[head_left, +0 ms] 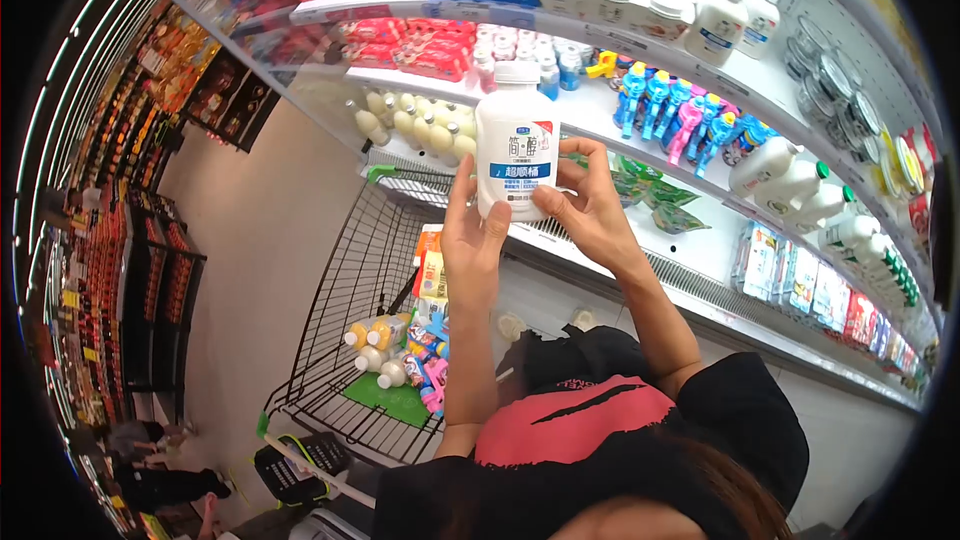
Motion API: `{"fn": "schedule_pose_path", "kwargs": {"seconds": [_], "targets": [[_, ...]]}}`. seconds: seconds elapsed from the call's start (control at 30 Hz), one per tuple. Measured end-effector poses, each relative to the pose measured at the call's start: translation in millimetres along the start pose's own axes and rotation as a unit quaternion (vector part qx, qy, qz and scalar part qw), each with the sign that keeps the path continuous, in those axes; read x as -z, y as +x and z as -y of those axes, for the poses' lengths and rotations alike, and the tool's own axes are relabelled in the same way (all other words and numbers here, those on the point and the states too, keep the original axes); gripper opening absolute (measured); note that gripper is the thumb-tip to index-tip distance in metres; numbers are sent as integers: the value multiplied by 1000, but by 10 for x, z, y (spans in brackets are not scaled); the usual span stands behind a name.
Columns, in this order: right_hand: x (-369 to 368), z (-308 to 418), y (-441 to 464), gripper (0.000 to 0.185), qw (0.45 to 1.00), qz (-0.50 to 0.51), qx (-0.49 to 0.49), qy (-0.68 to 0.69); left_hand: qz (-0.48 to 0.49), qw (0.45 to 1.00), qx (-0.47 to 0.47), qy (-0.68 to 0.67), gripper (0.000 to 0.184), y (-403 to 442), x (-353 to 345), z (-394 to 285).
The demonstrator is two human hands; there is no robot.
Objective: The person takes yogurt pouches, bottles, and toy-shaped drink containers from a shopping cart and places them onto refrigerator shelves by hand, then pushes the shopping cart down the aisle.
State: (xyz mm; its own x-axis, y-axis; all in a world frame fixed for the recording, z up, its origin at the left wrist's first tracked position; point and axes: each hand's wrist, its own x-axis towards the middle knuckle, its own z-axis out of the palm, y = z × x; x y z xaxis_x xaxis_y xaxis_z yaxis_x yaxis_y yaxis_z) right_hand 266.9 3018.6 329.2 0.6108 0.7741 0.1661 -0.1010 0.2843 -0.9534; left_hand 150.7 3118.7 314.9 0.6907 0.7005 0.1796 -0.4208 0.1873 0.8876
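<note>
Between my two hands I hold a large white yogurt bottle (517, 135) upright, its blue-and-white label facing me. My left hand (474, 230) grips its lower left side, thumb on the front. On the lower right, my right hand (583, 202) presses the bottle with thumb and fingers. Below and left of my hands stands a wire shopping cart (335, 285). Inside it lie several small bottles (380, 345), some blue and pink toy-like bottles (428, 365) and an orange-and-white package (431, 265).
A chilled shelf unit (690, 270) curves across the front and right. It carries white bottles (718, 22), red packs (430, 55), blue and pink character bottles (690, 125) and white jugs (785, 180). Store racks (160, 300) line the aisle (240, 200) at left, with people (165, 480) at lower left.
</note>
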Motion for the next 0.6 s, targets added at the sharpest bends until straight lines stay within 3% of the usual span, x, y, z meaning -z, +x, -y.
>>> {"fn": "schedule_pose_path", "kwargs": {"seconds": [0.07, 0.2, 0.27, 0.33, 0.4, 0.43, 0.5, 0.6], "targets": [[311, 115, -97, 52, 999, -39, 11, -25, 25, 999, -16, 44, 60, 47, -292, 140], [899, 366, -281, 49, 985, -105, 112, -81, 75, 997, -16, 8, 55, 129, -1024, 410], [1143, 597, -384, 49, 966, -172, 135, -136, 78, 985, -75, 135, 51, 205, -1399, 489], [1427, 716, -425, 51, 947, -223, 181, -143, 116, 982, -80, 122, 52, 326, -1764, 662], [1738, 842, -397, 48, 862, -314, 242, -317, 142, 965, -140, 170, 53, 489, -2151, 879], [1908, 910, -378, 48, 861, -314, 243, -319, 141, 965, -155, 157, 53, 571, -2356, 975], [2213, 1011, -319, 46, 755, -372, 217, -495, 149, 962, -174, 148, 52, 741, -2702, 1183], [2595, 1019, -104, 43, 790, -405, 229, -399, 151, 963, -172, 144, 50, 939, -3098, 1436]]}}
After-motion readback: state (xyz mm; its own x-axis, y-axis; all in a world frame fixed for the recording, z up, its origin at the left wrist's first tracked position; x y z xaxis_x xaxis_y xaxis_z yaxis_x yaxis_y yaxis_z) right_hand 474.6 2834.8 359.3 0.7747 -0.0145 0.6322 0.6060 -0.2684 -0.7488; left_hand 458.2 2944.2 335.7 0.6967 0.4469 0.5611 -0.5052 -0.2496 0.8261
